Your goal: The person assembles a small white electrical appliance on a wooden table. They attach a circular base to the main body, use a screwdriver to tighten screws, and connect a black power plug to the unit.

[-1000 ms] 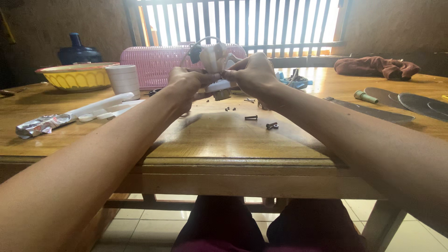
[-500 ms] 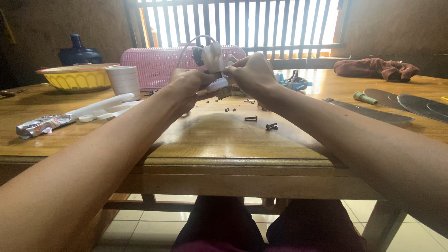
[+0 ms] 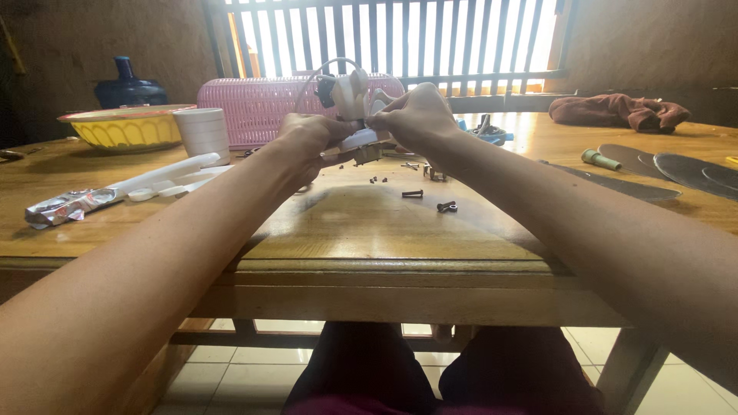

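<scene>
Both hands hold a small white device with wires (image 3: 352, 96) raised above a wooden table (image 3: 369, 230). My left hand (image 3: 307, 137) grips its lower white part from the left. My right hand (image 3: 415, 115) pinches it from the right near the top. A thin white wire loops up from the device. Under the hands, several small dark screws (image 3: 430, 200) lie loose on the tabletop.
A pink plastic basket (image 3: 261, 104) lies behind the hands. At the left stand a yellow bowl (image 3: 127, 127), a white cup (image 3: 204, 132), white plastic parts (image 3: 165, 178) and crumpled foil (image 3: 61, 207). At the right are dark metal blades (image 3: 676, 170), a green-tipped tool (image 3: 600, 160) and a brown cloth (image 3: 619, 111).
The hands and the device have stayed in much the same place, shifting only slightly as the fingers work on it.
</scene>
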